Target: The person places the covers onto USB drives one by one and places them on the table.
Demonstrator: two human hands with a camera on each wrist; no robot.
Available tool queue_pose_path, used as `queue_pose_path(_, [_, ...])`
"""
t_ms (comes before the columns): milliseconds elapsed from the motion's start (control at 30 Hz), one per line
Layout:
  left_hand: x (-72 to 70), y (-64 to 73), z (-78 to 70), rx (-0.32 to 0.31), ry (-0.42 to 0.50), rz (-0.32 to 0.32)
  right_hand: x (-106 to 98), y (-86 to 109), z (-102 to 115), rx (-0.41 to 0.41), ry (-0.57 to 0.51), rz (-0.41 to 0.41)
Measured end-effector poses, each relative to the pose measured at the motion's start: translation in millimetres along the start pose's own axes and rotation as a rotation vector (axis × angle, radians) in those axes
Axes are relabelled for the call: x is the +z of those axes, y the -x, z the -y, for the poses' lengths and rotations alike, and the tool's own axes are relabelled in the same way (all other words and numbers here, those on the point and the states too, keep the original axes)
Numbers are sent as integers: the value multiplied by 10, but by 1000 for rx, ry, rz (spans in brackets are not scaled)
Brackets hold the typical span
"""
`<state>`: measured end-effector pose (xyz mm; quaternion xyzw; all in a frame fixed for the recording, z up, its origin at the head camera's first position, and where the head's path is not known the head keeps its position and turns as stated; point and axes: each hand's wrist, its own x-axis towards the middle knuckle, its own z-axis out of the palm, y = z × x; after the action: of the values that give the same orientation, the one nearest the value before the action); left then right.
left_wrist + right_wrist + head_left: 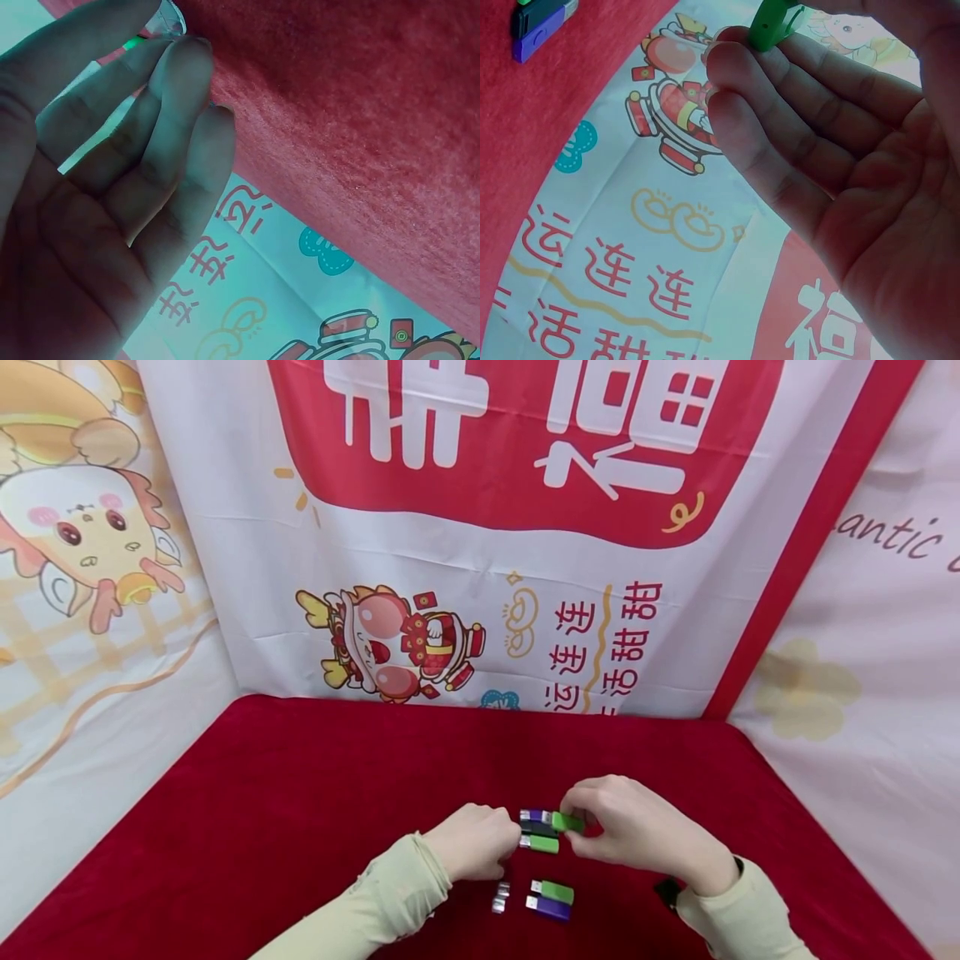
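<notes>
My right hand (630, 827) pinches a green USB stick (567, 822) between thumb and fingertips, its metal plug pointing left. The same green body shows at the fingertips in the right wrist view. Facing it, my left hand (480, 839) holds a small shiny silver piece (171, 18) at thumb and index finger; the head view hides it. Between the hands lie a purple USB stick (534, 816), a black one (542, 829) and a green one (543, 844), side by side. Nearer me rest another green stick (557, 892) and a purple stick (552, 907).
Small silver metal pieces (500, 897) lie left of the nearer sticks. A dark object (667, 892) shows beneath my right wrist. The red cloth (315, 810) covers the table, with printed curtains (480, 560) hanging behind and on both sides.
</notes>
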<state>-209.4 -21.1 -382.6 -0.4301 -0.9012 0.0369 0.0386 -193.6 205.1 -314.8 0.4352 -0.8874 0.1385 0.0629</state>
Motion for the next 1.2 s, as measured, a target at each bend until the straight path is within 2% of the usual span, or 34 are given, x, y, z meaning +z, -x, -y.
queue_pose_path(133, [23, 1, 4, 12, -18, -8, 6, 4, -2, -9, -3, -7])
queue_pose_path(367, [11, -7, 57, 25, 103, -28, 8, 8, -1, -12, 2, -15])
queue_pose_path(667, [-183, 74, 94, 43, 173, -66, -1, 7, 0, -30, -13, -28])
queue_pose_path(867, [-354, 193, 144, 47, 194, -130, -1, -2, 0, -50, -33, -39])
queue_pose_path(1000, [-437, 299, 202, 55, 192, -202, -2, -9, 7, -60, -35, -48])
queue_pose_path(1200, [-528, 446, 239, 23, 239, -284, 14, -14, 20, -88, -14, -85])
